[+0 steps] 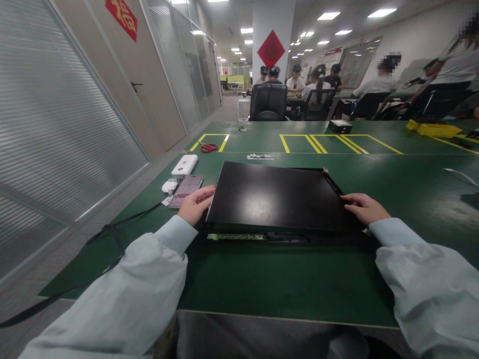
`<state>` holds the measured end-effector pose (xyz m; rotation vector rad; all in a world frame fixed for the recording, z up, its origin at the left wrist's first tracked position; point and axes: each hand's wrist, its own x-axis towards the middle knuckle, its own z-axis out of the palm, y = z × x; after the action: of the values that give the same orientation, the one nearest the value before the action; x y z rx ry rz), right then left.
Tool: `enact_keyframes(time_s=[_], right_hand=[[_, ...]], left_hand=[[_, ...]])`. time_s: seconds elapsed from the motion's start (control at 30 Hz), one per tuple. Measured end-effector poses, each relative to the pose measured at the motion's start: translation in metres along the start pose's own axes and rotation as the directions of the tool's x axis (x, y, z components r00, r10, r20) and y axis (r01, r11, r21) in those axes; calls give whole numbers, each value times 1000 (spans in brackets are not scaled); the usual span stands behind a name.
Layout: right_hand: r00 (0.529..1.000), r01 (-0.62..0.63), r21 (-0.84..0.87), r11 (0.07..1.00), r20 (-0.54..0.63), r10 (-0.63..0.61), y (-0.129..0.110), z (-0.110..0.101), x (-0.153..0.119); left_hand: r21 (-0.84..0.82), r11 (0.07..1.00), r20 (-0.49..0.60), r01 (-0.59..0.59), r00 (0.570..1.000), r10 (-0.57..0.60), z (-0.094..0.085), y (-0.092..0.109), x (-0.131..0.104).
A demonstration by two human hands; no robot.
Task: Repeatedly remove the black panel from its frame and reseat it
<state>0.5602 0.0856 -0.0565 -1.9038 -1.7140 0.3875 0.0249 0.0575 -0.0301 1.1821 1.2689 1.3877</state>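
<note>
A flat black display panel lies tilted over a thin black frame, its left side raised. Beneath its near edge a strip of green circuit board shows. My left hand is closed on the panel's left edge, thumb and fingers pinching it. At the right edge, my right hand is closed with its fingertips on the panel; whether they also grip the frame is hard to tell. Beside my left hand lies a phone with its screen lit.
A white power bank and red-handled scissors lie at left on the green table. Beyond the panel are small white pieces, a black box and a yellow object. A black strap crosses the left edge. People sit farther back.
</note>
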Motion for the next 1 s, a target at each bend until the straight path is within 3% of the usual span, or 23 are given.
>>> enact_keyframes(time_s=[0.27, 0.5, 0.7, 1.0], right_hand=[[999, 8, 28, 1000, -35, -7, 12, 8, 5], [999, 10, 65, 998, -49, -6, 17, 9, 9], [999, -6, 81, 997, -51, 10, 11, 7, 6], [998, -32, 93, 995, -52, 37, 11, 8, 5]], left_hand=[[-144, 986, -4, 86, 996, -87, 5, 6, -1], [-74, 997, 70, -24, 997, 29, 2, 0, -4], [-82, 997, 112, -3, 994, 12, 0, -4, -2], [-138, 989, 159, -57, 984, 79, 3, 3, -6]])
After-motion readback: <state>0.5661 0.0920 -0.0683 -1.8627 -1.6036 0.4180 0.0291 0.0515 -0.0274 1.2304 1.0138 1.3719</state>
